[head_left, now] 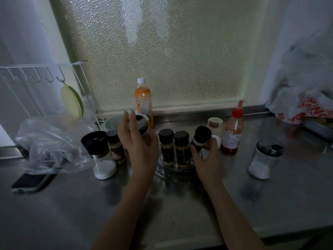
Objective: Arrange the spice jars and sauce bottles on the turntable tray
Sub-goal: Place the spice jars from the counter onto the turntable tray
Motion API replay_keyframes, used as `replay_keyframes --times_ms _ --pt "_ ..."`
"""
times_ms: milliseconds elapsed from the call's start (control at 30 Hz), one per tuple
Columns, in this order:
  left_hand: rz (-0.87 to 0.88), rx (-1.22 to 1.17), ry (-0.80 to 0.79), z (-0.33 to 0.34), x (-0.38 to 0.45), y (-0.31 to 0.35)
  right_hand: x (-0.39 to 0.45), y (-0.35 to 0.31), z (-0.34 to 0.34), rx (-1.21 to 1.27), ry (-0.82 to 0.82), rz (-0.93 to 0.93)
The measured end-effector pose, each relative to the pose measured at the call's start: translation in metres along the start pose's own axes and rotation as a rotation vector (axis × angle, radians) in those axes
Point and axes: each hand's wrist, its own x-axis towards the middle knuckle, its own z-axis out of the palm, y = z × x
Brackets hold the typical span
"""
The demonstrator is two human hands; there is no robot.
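The head view looks down on a dull stainless-steel counter (180, 213) below a pebbled frosted window (162, 51). Taking the clear round plastic turntable tray (173, 175) at the middle of the counter as the marker: two small black-capped spice jars with tan and brown powder (175, 147) stand upright side by side on it. The right hand (207, 157), at the tray's right edge, is closed around a third black-capped spice jar (201, 138), tilted left and held just above the tray. The left hand (138, 141), at the tray's left edge, has its fingers wrapped on a glass jar with a pale lid and dark contents (142, 127), which hides the tray's left part.

Left of the tray stand a dark-labelled spice jar with a purple-grey cap (116, 147) and a black-topped grinder with white salt (100, 154); further left lie crumpled clear plastic bags (50, 141) and a dark phone (32, 181). Behind the tray rises a tall clear bottle of orange liquid with a white cap (143, 100), its orange lettering too blurred to read. Right of the tray are a beige-lidded small jar (214, 124), a red-capped squeeze bottle of red sauce (233, 131) with an unreadable label, and, well apart, a glass shaker with a metal lid (264, 159). Far right sits a white bag with red print (306, 109), illegible.
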Motion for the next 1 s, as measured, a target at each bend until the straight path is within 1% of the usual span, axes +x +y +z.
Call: replay_keyframes --times_ms 100,167,233,367,433,467,533,600,633,667,700,733,767,800,867,933,1000 --pt "-0.013 -0.058 -0.072 0.013 -0.001 0.003 0.000 0.007 0.003 -0.071 -0.031 0.034" --pt "0.013 -0.087 -0.115 0.019 -0.002 0.000 -0.001 0.010 0.004 -0.070 -0.046 0.036" --pt "0.050 -0.049 -0.167 0.023 -0.006 -0.010 0.000 0.011 0.005 -0.055 -0.051 0.044" --pt "0.036 0.013 -0.305 0.024 -0.014 -0.028 0.001 0.009 0.005 -0.032 -0.047 0.066" --pt "0.022 -0.001 -0.347 0.021 -0.016 -0.026 0.001 0.005 0.005 -0.064 -0.037 0.043" --pt "0.005 -0.018 -0.356 0.018 -0.016 -0.023 0.000 0.003 0.004 -0.086 -0.004 0.014" --pt "0.026 -0.011 -0.321 0.009 -0.017 -0.020 -0.001 -0.002 -0.003 -0.173 0.166 -0.109" --pt "0.086 0.081 -0.204 0.001 -0.018 -0.022 -0.002 -0.006 -0.016 -0.292 0.434 -0.231" --pt "0.096 0.152 -0.139 -0.001 -0.018 -0.025 -0.002 -0.006 -0.022 -0.344 0.575 -0.252" --pt "0.065 0.213 -0.091 -0.003 -0.019 -0.028 -0.002 -0.005 -0.030 -0.396 0.701 -0.241" --pt "0.005 0.255 -0.072 -0.003 -0.019 -0.031 -0.001 -0.004 -0.037 -0.448 0.803 -0.184" --pt "-0.064 0.281 -0.073 -0.003 -0.021 -0.033 0.001 -0.001 -0.043 -0.488 0.866 -0.082" --pt "-0.121 0.295 -0.093 -0.002 -0.023 -0.034 0.003 0.001 -0.049 -0.506 0.891 0.042" --pt "-0.166 0.296 -0.118 -0.001 -0.025 -0.035 0.005 0.003 -0.053 -0.508 0.887 0.153" --pt "-0.229 0.274 -0.154 0.000 -0.027 -0.035 0.008 0.007 -0.056 -0.483 0.851 0.278" --pt "-0.305 0.251 -0.165 0.000 -0.027 -0.035 0.011 0.016 -0.055 -0.455 0.823 0.309" --pt "-0.430 0.224 -0.204 0.001 -0.029 -0.038 0.014 0.023 -0.056 -0.427 0.823 0.364"
